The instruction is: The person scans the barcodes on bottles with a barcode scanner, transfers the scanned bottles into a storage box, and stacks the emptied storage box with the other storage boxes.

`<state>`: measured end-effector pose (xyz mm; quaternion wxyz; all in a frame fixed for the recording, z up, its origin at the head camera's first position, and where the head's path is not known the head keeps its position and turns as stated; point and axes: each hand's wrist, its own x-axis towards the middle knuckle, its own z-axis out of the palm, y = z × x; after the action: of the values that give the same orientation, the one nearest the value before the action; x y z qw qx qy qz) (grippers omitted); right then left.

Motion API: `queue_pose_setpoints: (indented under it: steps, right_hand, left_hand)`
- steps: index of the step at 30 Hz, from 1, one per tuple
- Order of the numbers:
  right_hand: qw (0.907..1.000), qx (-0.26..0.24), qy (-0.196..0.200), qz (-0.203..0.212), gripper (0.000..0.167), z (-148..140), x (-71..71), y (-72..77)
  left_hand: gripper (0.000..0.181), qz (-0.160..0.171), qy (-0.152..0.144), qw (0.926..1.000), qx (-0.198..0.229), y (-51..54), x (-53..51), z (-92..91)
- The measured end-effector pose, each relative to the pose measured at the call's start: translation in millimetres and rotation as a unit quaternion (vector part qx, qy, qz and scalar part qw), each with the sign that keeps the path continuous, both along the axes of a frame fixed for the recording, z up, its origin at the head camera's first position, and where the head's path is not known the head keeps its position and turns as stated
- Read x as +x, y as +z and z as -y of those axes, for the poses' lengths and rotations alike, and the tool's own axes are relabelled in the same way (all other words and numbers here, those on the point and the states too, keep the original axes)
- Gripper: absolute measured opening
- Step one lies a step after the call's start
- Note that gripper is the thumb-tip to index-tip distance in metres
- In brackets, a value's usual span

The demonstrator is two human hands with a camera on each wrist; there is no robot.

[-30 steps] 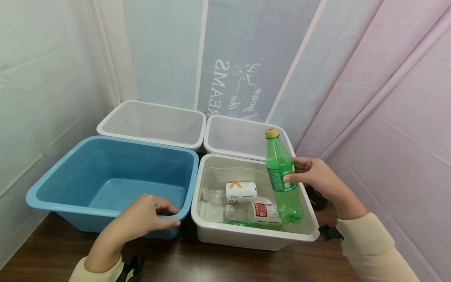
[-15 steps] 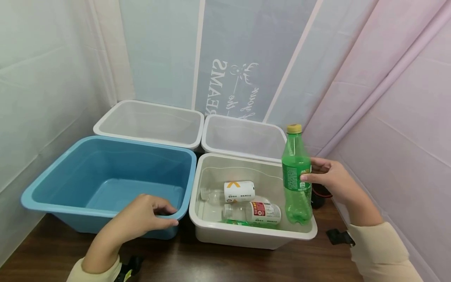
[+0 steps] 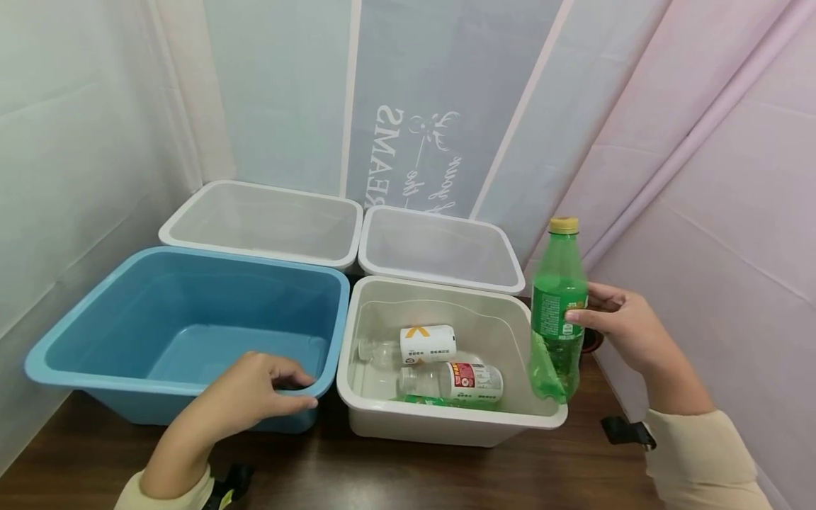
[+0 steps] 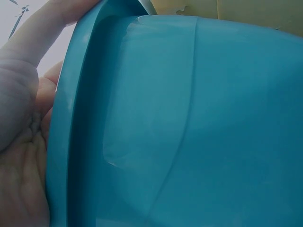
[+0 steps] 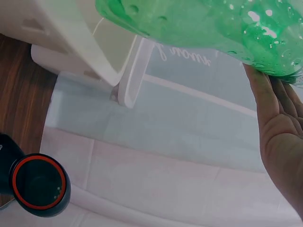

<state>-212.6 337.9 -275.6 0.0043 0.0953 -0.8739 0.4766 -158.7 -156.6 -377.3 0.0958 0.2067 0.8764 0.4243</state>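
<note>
A green plastic bottle (image 3: 559, 304) with a yellow cap stands nearly upright in my right hand (image 3: 627, 327), thumb on its label. It is over the right rim of the off-white bin (image 3: 440, 425); its dented lower half also shows in the right wrist view, where my right hand (image 5: 281, 125) reaches its side. In that bin lie a bottle with a white label (image 3: 440, 343), one with a red-and-white label (image 3: 474, 381), and something green (image 3: 433, 401) partly hidden beneath. My left hand (image 3: 258, 393) grips the near right corner of the blue tub (image 3: 185, 386), fingers inside, thumb outside.
Two whitish bins, a left one (image 3: 255, 251) and a right one (image 3: 440, 276), stand behind. A dark round object with a red ring (image 5: 40, 182) sits right of the off-white bin. Curtains enclose the dark wooden table (image 3: 382, 482) on the sides and back.
My right hand has carried the green bottle rightward, from over the off-white bin's inside to its right rim, and the bottle is more upright. My left hand stays on the blue tub.
</note>
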Motion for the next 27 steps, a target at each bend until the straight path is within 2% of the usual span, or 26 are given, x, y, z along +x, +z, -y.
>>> queue_pose_setpoints:
  steps: [3,6,11,13,17,21,23,27]
  right_hand:
    - [0.9999,0.001,-0.01,-0.004,0.039,-4.9,2.4,-0.4]
    - [0.9992,0.03,-0.026,-0.006,0.037,-10.1,4.4,-0.6]
    - [0.9963,0.07,-0.05,-0.003,0.053,-19.7,7.0,-0.7]
    - [0.9955,0.075,-0.057,-0.004,0.052,-24.2,8.4,-0.5]
    - [0.9973,0.044,-0.056,-0.015,0.038,-32.4,10.4,-0.9]
    - [0.9976,0.024,-0.061,-0.021,0.039,-40.4,11.7,-3.8]
    - [0.9966,0.033,-0.074,-0.015,0.045,-44.4,11.7,-5.3]
    - [0.9894,0.089,-0.114,0.007,0.067,-50.0,11.3,-7.7]
  left_hand:
    - [0.029,0.005,0.005,1.0,-0.002,0.1,0.0,-0.1]
    - [0.028,0.013,0.01,0.9998,-0.004,0.8,-0.4,-0.1]
    - [0.026,0.016,0.013,0.9998,-0.007,1.2,-0.9,-0.3]
    - [0.025,0.014,0.013,0.9998,-0.007,0.7,-0.9,-0.4]
    - [0.024,0.012,0.012,0.9998,-0.006,-0.4,-1.2,-0.4]
    - [0.025,0.011,0.009,0.9999,-0.002,-0.8,-2.0,0.0]
    - [0.026,0.01,0.009,0.9999,-0.002,-0.9,-2.3,0.2]
    - [0.026,0.01,0.009,0.9999,-0.001,-1.0,-2.2,0.7]
